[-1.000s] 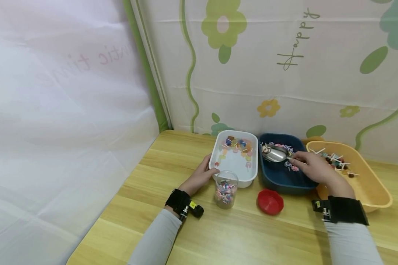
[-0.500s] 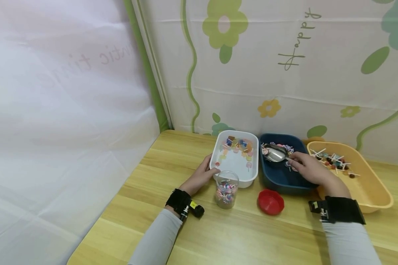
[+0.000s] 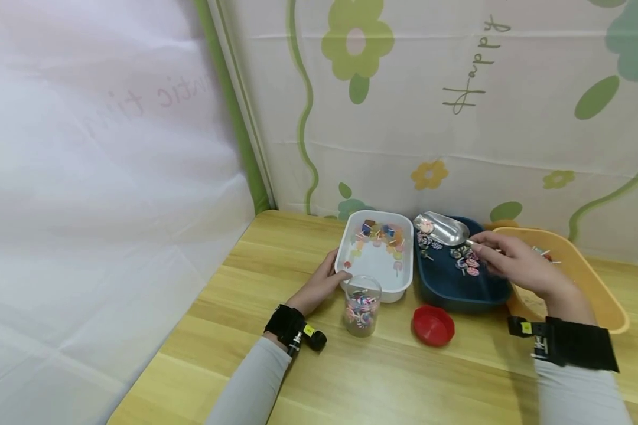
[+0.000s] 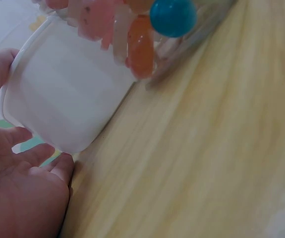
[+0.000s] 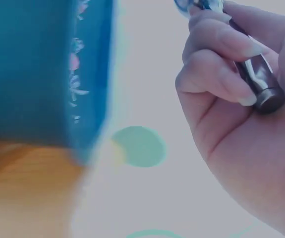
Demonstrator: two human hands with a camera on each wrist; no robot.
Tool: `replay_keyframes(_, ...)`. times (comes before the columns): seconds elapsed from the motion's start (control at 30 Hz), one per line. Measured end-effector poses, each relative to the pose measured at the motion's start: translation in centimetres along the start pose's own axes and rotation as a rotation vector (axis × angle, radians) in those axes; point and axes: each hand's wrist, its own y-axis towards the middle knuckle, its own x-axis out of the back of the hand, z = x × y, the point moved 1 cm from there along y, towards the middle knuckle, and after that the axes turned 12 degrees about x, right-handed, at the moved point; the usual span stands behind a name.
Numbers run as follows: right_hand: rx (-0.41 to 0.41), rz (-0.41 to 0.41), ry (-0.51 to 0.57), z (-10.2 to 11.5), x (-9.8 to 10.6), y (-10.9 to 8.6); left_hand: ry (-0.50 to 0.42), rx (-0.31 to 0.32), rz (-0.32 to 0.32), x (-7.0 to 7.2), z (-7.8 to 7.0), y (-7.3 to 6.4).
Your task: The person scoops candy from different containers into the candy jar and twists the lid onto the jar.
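In the head view my right hand [image 3: 526, 267] grips the handle of a metal scoop [image 3: 443, 228], held over the dark blue bin [image 3: 459, 304]. At least one swirled candy lies in the scoop's mouth. The fingers curl round the dark handle [image 5: 261, 82] in the right wrist view. Several small swirl lollipops [image 3: 465, 260] lie in the blue bin. My left hand [image 3: 319, 283] holds the near left corner of the white bin [image 3: 397, 295], thumb at the rim and fingers along its side. That bin has several clear-coloured lollipops [image 3: 377, 233] in it.
A clear plastic jar [image 3: 361, 313], partly filled with swirl candies, stands uncovered before the white bin. Right of it lies a red lid [image 3: 433, 325]. A yellow bin [image 3: 608, 301] with lollipops stands at the right, partly hidden by my right arm. A printed curtain [image 3: 383, 147] hangs behind.
My right hand has raised the scoop from among the candies and shifted slightly right, uncovering lollipops in the blue bin. The left hand has stayed on the white bin.
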Motion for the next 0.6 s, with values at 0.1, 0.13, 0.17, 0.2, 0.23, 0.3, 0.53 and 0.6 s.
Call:
replay_keyframes(0.1,0.07,0.011,-0.025,2.5,0.5,-0.4,0.005,-0.009,0.014,0.1,-0.1,0.0)
replay_keyframes(0.13,0.099,0.023,-0.031,3.5,0.7,-0.5,0.009,-0.011,0.015,0.1,-0.1,0.0)
replay_keyframes(0.17,0.133,0.036,-0.038,4.4,0.9,-0.7,0.011,-0.01,0.014,0.1,-0.1,0.1)
replay_keyframes(0.2,0.163,0.048,-0.049,5.2,1.0,-0.8,0.013,-0.009,0.013,0.1,-0.1,0.1)
replay_keyframes(0.23,0.198,0.062,-0.06,6.0,1.1,-0.9,0.013,-0.006,0.011,0.1,0.0,0.1)
replay_keyframes(0.3,0.25,0.083,-0.078,7.5,1.1,-1.2,0.013,-0.003,0.003,0.0,0.0,0.1)
replay_keyframes(0.53,0.338,0.147,-0.14,10.4,0.8,-1.5,0.027,-0.001,-0.021,0.0,0.3,0.1)
replay_keyframes(0.6,0.333,0.157,-0.156,10.8,0.7,-1.6,0.033,-0.004,-0.025,0.1,0.2,0.1)
